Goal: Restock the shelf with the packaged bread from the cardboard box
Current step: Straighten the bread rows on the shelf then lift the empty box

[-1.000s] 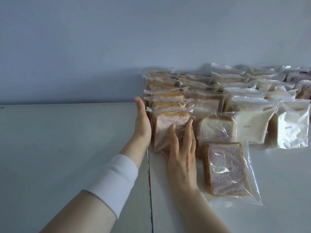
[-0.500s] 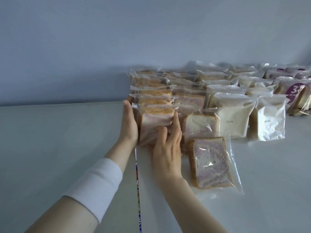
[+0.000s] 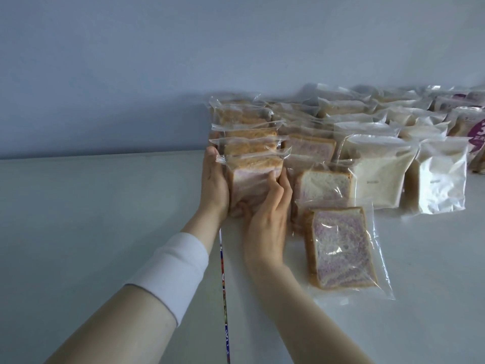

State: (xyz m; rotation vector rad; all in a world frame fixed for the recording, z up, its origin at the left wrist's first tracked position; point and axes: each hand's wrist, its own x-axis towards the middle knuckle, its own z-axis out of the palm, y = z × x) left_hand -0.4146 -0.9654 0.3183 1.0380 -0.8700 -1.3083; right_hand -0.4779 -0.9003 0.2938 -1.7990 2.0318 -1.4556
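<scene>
Bracing the front pack [image 3: 252, 187] between both palms is, I judge, the step in hand. My left hand [image 3: 214, 179] lies flat against the pack's left side, fingers straight and together. My right hand [image 3: 267, 216] curls its fingers over the front face and right edge, gripping it. The pack stands upright just right of centre frame, at the near end of the leftmost row [image 3: 246, 132], touching the pack behind it. To do this well I would squeeze only lightly, since the bread looks soft and the film slippery. I would also push straight back so the row sits square to the coloured strip [image 3: 225, 298] that runs down the shelf [image 3: 105, 232]. Just right of my right hand a purple-swirl pack [image 3: 341, 248] lies flat on the shelf, and it probably wants standing up afterwards. Further right, white packs [image 3: 441, 177] stand upright in their own rows. The cardboard box is not in view.
</scene>
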